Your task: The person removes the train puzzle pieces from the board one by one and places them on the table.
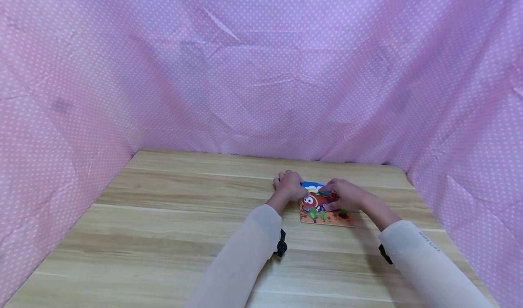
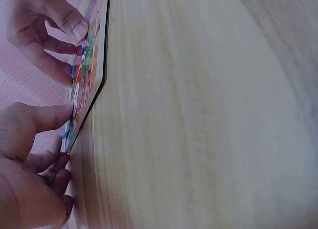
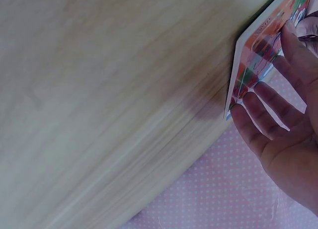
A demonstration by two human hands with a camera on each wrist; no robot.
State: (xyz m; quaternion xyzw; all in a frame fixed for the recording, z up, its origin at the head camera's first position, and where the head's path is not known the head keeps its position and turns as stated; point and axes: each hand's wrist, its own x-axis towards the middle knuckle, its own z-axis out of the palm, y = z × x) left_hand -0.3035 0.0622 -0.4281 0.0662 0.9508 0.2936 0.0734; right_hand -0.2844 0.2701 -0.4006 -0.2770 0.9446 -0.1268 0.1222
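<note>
A square picture board [image 1: 327, 220] with a red cartoon vehicle with big eyes, blue sky and orange ground lies flat on the table. My left hand [image 1: 289, 185] grips its left side, thumb on the printed face and the other fingers bent around the edge, as the left wrist view shows. Over the right half of the board is my right hand [image 1: 347, 195], its thumb and spread fingers touching the picture. In the right wrist view those fingers [image 3: 268, 97] reach fairly straight onto the board [image 3: 243, 65]. Part of the picture is hidden beneath both hands.
The light wooden table [image 1: 163, 235] extends to the left and in front of the board. Pink polka-dot cloth [image 1: 261, 72] hangs behind the table and along both sides. Black straps [image 1: 280, 244] show at both cream sleeves [image 1: 249, 249].
</note>
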